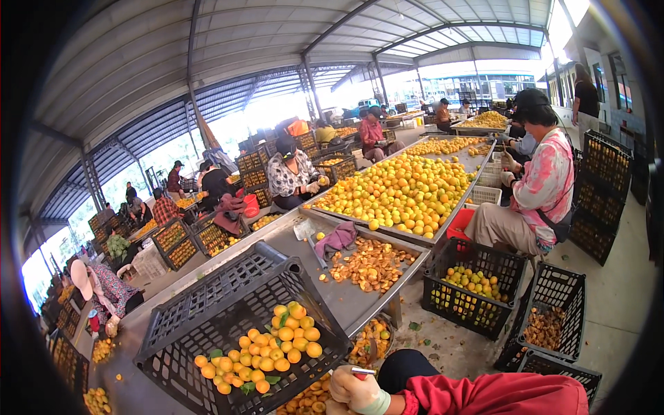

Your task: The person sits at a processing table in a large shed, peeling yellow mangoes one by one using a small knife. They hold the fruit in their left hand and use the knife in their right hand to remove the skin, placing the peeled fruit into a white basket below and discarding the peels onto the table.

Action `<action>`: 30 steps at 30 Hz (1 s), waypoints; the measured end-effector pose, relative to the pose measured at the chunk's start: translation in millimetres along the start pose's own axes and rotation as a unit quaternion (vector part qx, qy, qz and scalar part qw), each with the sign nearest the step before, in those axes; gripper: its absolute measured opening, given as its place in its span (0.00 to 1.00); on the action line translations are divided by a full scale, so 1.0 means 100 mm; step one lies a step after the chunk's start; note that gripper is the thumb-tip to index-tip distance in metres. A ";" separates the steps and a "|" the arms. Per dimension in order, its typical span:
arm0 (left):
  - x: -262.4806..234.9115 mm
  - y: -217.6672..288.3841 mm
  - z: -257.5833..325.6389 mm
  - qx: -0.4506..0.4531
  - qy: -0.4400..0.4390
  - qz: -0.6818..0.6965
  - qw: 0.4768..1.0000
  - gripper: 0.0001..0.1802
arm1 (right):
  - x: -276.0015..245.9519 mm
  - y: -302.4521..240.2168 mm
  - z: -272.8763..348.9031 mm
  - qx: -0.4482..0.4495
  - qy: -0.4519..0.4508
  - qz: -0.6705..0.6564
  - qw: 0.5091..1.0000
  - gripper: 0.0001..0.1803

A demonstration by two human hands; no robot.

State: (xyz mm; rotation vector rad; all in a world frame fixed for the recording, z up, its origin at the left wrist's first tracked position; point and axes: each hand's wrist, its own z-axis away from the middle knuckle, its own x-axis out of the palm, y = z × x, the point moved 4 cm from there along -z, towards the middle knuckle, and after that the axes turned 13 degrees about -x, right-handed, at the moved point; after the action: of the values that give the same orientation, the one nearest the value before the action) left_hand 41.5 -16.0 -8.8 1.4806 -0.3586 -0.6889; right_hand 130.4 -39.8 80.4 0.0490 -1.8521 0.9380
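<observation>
Right hand (pixel 356 391) closed on a small red-handled knife (pixel 362 372); left hand out of view – can't tell; black crate (pixel 207 311) on the worktop (pixel 346 294) holds few orange fruits (pixel 270 349); cut halves (pixel 370 266) piled further right – much whole fruit (pixel 401 194) remains.

Only 1 hand (pixel 354 391) shows, at the lower edge, fingers curled closed, its red-sleeved forearm (pixel 498 398) reaching in from the right.
</observation>
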 end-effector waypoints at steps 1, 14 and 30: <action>0.02 -0.07 -0.02 -0.013 -0.026 0.071 0.997 0.27 | 0.00 -0.01 0.01 0.010 0.007 0.013 1.000 0.16; 0.11 -0.04 -0.25 -0.040 -0.216 0.359 0.907 0.24 | -0.38 0.42 0.13 0.104 -0.038 -0.018 0.994 0.13; -0.11 -0.04 -0.07 -0.045 -0.138 -0.038 0.989 0.19 | -0.72 -0.07 0.34 -0.019 -0.374 0.618 0.692 0.24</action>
State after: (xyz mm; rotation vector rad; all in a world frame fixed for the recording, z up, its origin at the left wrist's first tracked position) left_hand 36.7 -3.5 -11.8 1.3209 -0.4790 -0.9626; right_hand 142.3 -91.5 20.7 -1.1540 -2.6311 1.9907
